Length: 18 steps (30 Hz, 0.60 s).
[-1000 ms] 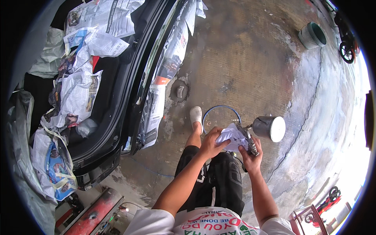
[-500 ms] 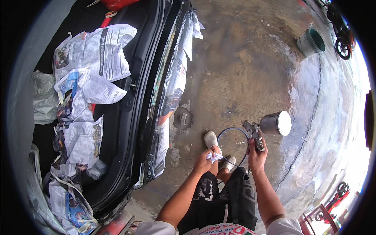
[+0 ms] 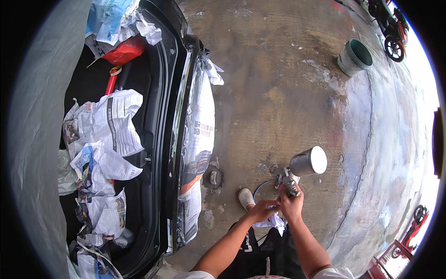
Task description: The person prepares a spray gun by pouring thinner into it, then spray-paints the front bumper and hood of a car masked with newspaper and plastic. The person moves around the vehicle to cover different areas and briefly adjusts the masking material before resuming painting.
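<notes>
A paint spray gun (image 3: 291, 186) with a silver cup and a pale round lid (image 3: 318, 160) is in my right hand (image 3: 292, 207), whose fingers wrap the handle. My left hand (image 3: 263, 211) meets the right one beside the gun's grip, fingers closed. A crumpled white cloth (image 3: 277, 224) hangs just below the left fingers, which appear to pinch it; their exact hold is partly hidden. A blue hose (image 3: 261, 187) curves behind my hands near a light-coloured shoe (image 3: 246, 199).
At left is an open car trunk (image 3: 134, 195) with crumpled newspaper (image 3: 104, 123) and a red object (image 3: 125, 50) inside. Newspaper (image 3: 200, 121) also covers the bumper. A bucket (image 3: 354, 57) stands on the stained concrete floor (image 3: 278, 102); a motorcycle (image 3: 394, 42) is beyond it.
My left hand has come rightward to meet the right hand, bringing the cloth along. The spray gun sits lower and further left in view. The whole view has shifted, revealing more of the trunk's far end.
</notes>
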Motion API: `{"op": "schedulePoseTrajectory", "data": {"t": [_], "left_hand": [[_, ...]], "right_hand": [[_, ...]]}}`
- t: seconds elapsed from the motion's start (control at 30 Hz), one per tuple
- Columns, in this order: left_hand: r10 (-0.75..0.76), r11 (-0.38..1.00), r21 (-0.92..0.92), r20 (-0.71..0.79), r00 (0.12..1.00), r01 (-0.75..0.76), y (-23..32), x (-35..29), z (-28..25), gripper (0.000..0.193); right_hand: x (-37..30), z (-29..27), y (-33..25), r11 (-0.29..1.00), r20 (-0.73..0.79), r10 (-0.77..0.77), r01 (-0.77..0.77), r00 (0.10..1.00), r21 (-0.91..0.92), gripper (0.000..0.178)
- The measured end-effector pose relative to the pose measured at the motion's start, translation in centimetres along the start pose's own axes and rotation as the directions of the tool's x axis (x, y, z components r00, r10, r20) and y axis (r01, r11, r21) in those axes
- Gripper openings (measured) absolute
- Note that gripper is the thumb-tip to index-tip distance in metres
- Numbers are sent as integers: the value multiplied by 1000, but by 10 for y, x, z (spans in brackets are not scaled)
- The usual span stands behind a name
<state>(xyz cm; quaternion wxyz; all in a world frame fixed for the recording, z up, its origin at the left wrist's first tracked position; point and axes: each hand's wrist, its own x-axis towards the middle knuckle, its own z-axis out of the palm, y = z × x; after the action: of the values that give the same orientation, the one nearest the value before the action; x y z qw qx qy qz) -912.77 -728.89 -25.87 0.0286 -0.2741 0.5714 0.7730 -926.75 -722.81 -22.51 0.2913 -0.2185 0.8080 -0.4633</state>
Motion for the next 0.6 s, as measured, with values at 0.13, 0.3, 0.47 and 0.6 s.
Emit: {"op": "schedulePoseTrajectory", "data": {"t": [0.13, 0.3, 0.47, 0.6], "left_hand": [[-75, 997, -1, -34, 997, 75, 13, 43, 14, 39], [108, 992, 81, -181, 978, -95, 58, 106, 35, 39], [384, 908, 353, -480, 788, -227, 152, 160, 19, 28], [702, 650, 649, -313, 640, -396, 251, 193, -18, 28]], "right_hand": [[45, -27, -11, 999, 36, 38, -38, 999, 2, 11], [117, -77, -50, 969, 183, 228, -241, 956, 52, 13], [186, -119, -76, 972, 318, 141, -192, 938, 136, 21], [221, -137, -79, 998, 432, -52, 63, 900, -12, 39]]}}
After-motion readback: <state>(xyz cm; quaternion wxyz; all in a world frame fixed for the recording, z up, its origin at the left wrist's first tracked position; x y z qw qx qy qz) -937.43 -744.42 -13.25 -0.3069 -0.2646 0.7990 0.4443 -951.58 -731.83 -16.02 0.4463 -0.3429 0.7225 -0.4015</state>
